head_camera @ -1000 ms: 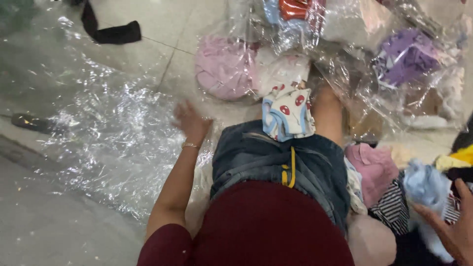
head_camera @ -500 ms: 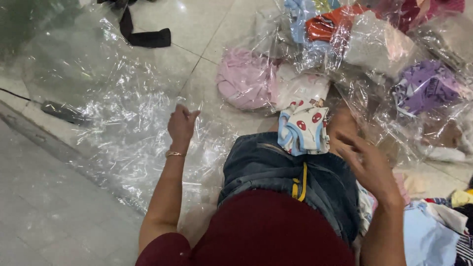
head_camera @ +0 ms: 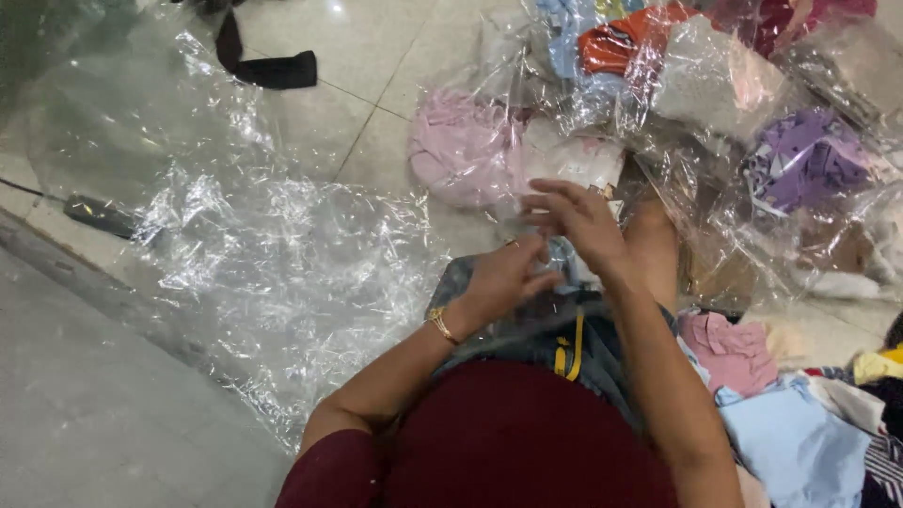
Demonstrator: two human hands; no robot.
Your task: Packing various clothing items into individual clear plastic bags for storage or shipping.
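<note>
Over the lap, both hands meet at a small garment (head_camera: 562, 259) lying on denim: left hand (head_camera: 503, 277) pinches its near edge, right hand (head_camera: 578, 221) hovers just beyond, fingers loosely spread.

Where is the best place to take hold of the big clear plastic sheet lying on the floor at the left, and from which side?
Probably at the near right edge of the clear plastic sheet, coming from the right, where the left hand is closest. The sheet lies crumpled there, so its raised folds give something to pinch; the far part lies flatter on the tiled floor, harder to lift.
</note>
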